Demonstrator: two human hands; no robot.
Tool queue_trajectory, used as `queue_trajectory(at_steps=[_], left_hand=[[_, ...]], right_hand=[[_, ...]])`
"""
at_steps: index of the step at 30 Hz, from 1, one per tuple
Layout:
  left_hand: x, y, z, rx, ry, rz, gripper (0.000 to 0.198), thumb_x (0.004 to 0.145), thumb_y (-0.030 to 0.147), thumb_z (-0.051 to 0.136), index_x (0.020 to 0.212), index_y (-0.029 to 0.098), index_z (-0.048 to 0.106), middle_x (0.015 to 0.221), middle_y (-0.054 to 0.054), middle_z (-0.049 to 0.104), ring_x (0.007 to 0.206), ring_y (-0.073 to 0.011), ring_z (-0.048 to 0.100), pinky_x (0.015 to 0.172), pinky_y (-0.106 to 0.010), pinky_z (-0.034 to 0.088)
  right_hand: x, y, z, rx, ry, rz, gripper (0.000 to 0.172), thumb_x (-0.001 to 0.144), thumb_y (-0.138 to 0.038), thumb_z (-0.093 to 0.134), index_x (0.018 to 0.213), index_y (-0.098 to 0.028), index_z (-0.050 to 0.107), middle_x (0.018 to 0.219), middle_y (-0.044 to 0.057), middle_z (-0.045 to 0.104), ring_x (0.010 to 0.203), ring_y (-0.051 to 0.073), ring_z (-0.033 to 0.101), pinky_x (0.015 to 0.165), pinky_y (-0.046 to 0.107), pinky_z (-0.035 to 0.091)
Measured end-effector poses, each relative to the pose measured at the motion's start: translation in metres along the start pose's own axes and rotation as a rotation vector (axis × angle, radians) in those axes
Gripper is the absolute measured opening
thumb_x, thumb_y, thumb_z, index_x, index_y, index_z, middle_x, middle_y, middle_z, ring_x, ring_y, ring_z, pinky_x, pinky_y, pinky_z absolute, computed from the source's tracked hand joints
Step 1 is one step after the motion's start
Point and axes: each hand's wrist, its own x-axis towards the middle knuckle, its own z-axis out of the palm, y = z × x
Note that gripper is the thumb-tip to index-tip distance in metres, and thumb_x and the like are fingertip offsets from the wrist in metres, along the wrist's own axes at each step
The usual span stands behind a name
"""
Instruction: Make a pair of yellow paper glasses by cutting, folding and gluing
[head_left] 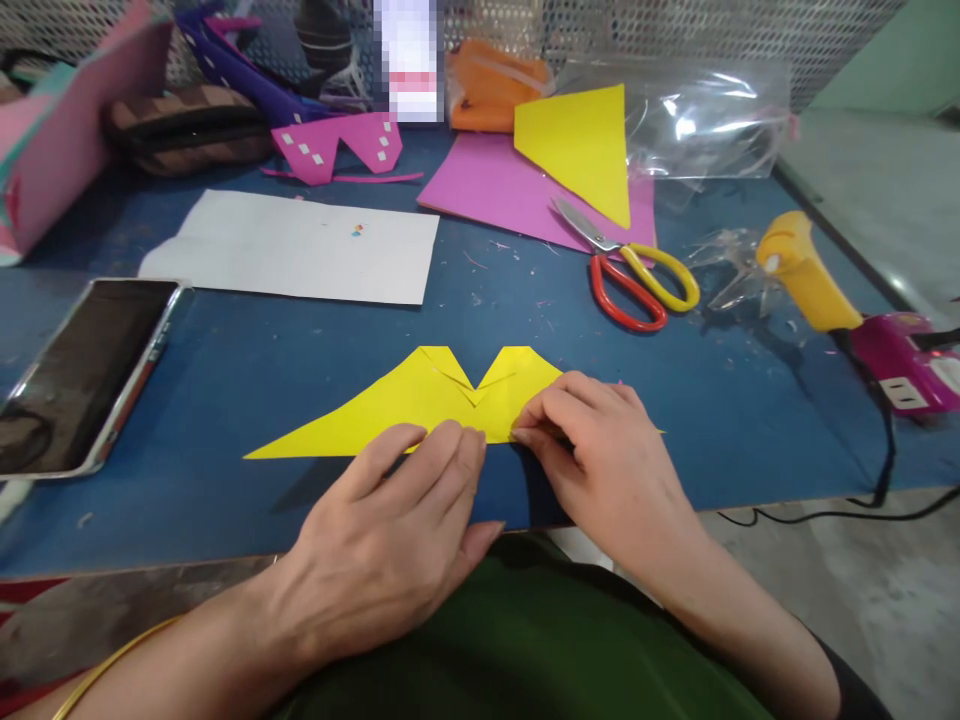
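A folded sheet of yellow paper [375,415] lies on the blue table in front of me, with two raised corners, a V-shaped notch at the top middle and long points at the sides. My left hand [397,520] rests its fingertips on the lower edge near the middle, the thumb held apart below. Thumb and fingers of my right hand [611,450] pinch the same edge just right of the middle. That hand hides much of the paper's right side.
Scissors [607,240] with red and yellow handles lie beyond, partly on pink paper [480,185] beside another yellow piece [577,140]. A yellow and magenta glue gun [814,275] with a cable sits right. White paper [300,245] and a phone [82,370] lie left.
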Motion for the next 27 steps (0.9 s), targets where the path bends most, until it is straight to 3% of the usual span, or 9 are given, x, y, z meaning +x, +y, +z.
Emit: queue_trajectory(at_steps=[9, 19, 27], left_hand=[[0.002, 0.001, 0.006, 0.044, 0.007, 0.03, 0.039, 0.099, 0.036, 0.052, 0.123, 0.008, 0.066, 0.111, -0.007, 0.074, 0.106, -0.0216, 0.06, 0.095, -0.037, 0.041], [0.008, 0.008, 0.01, 0.029, -0.008, 0.123, 0.047, 0.1, 0.032, 0.044, 0.119, -0.007, 0.063, 0.111, -0.02, 0.068, 0.107, -0.0297, 0.056, 0.096, -0.04, 0.043], [0.004, 0.012, 0.013, 0.105, -0.004, 0.083, 0.051, 0.1, 0.037, 0.046, 0.125, -0.004, 0.062, 0.112, -0.018, 0.071, 0.105, -0.0291, 0.06, 0.105, -0.043, 0.04]], right_hand=[[0.003, 0.0, 0.0, -0.043, -0.033, -0.015, 0.015, 0.089, -0.012, 0.058, 0.075, -0.017, 0.057, 0.082, 0.003, 0.062, 0.078, 0.021, 0.057, 0.074, 0.037, 0.034], [-0.002, 0.006, -0.004, -0.026, -0.006, -0.016, 0.015, 0.091, -0.013, 0.059, 0.078, -0.019, 0.058, 0.08, 0.0, 0.062, 0.078, 0.019, 0.058, 0.079, 0.038, 0.035], [-0.007, 0.019, -0.015, 0.015, -0.035, 0.067, 0.017, 0.089, -0.011, 0.06, 0.076, -0.021, 0.059, 0.08, -0.003, 0.062, 0.078, 0.017, 0.058, 0.079, 0.036, 0.037]])
